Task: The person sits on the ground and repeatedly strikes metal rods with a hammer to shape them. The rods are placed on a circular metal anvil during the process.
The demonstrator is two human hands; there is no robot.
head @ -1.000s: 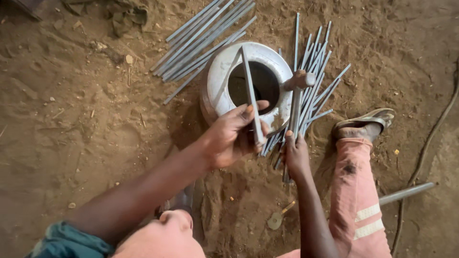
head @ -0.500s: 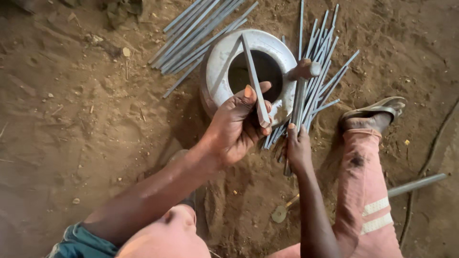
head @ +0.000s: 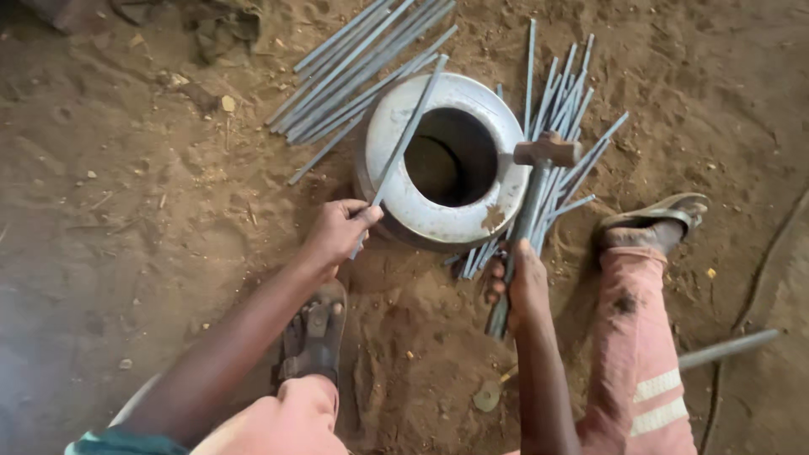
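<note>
Right hand (head: 524, 282) clamped on the hammer (head: 533, 195) handle, head raised over the ring's right rim. Left hand (head: 337, 232) pinches a thin rod (head: 404, 139) laid across the metal ring (head: 451, 160) on the dirt floor. A skewed blow could probably kick the rod loose or catch fingers; loose rods (head: 354, 59) lie beyond.

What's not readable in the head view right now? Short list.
- Head view: inside of the metal ring is in shadow, so its depth and contents cannot be told.
- Hammer: the lower handle is covered by the right hand.
- Thin rod: the left hand covers its near end.
- Grey pipe: partly behind the trouser leg.
- Rod pile: rods overlap, so no count is possible.
</note>
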